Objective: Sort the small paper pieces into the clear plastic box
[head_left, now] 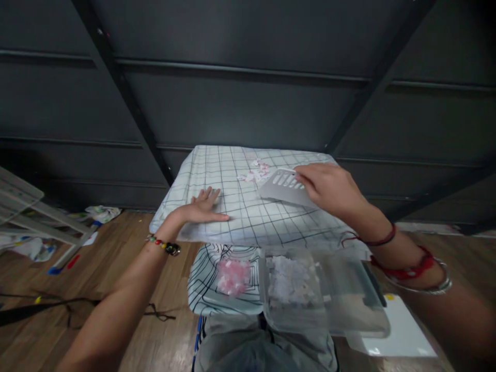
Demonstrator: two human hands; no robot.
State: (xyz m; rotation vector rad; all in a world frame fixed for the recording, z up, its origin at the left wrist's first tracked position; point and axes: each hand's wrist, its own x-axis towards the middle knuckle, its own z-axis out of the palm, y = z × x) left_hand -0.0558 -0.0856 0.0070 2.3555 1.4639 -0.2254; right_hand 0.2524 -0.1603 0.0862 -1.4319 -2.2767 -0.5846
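My right hand grips a light grey plastic scoop or dustpan-like piece with a row of slots, tilted over the table cloth. Just past its left edge lies a small heap of white and pink paper-like scraps. Flat on the checked cloth, to the left, rests my left hand, fingers spread and nothing in it. The underside of the slotted piece and part of its right end are hidden by my right hand.
Below the table edge stand a clear plastic box holding whitish scraps and a bag of pink pieces on a patterned cushion. A white flat board lies at right. A ladder-like frame is at left. Dark panels rise behind.
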